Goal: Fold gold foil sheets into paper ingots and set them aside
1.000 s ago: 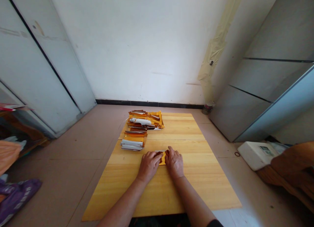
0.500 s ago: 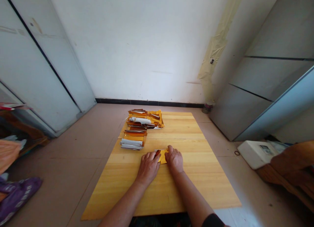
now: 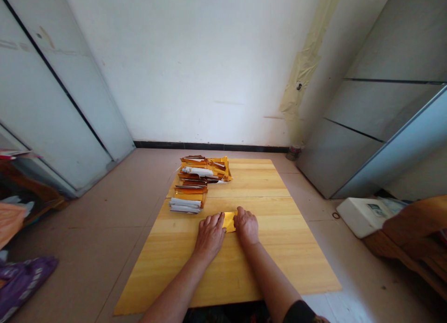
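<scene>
A small yellow folded packet, slightly shiny, lies on the wooden board between my hands; whether it is paper or film I cannot tell. My left hand is closed over its left end, fingers together and pressing down. My right hand grips the right end, its fingers curled. Both ends of the packet are hidden under my fingers. Beyond my left hand lie a bundle of folded white and grey strips and a row of folded orange-brown pieces.
The wooden board rests low over a tiled floor. More folded yellow and white packaging is stacked at its far left. A white box stands at the right, a purple bag at the left. Behind is a white wall.
A dark reddish-brown part that showed by my left fingers is now out of sight, and the packet's top looks flat and yellow. Both hands stay in nearly the same place.
</scene>
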Action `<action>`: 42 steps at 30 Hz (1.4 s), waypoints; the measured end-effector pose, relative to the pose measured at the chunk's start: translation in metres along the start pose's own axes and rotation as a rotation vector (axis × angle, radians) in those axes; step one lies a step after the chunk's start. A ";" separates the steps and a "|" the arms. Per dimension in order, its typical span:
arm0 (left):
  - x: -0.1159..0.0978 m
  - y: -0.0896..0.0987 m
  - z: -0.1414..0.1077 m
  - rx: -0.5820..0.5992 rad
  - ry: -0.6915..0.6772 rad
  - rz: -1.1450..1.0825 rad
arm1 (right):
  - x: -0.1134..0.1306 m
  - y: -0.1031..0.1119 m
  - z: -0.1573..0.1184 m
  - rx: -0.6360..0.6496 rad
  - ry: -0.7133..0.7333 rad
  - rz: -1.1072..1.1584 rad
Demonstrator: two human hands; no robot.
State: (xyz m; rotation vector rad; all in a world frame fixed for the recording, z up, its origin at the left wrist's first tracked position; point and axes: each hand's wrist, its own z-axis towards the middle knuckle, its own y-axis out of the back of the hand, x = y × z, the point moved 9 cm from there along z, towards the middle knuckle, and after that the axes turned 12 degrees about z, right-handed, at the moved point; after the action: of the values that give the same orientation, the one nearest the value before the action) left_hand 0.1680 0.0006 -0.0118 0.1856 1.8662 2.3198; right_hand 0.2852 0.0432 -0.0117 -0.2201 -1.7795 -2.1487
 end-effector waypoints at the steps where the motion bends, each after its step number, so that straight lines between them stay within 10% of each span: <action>1: 0.000 0.000 0.001 0.006 0.004 0.003 | 0.000 0.000 0.000 0.001 -0.001 -0.002; 42: 0.003 -0.002 0.013 0.020 0.065 0.181 | -0.002 0.000 -0.001 -0.005 -0.018 -0.062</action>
State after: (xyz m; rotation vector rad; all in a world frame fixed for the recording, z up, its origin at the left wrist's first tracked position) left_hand 0.1674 0.0137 -0.0109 0.2971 1.9799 2.4521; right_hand 0.2869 0.0422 -0.0130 -0.1882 -1.8135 -2.2013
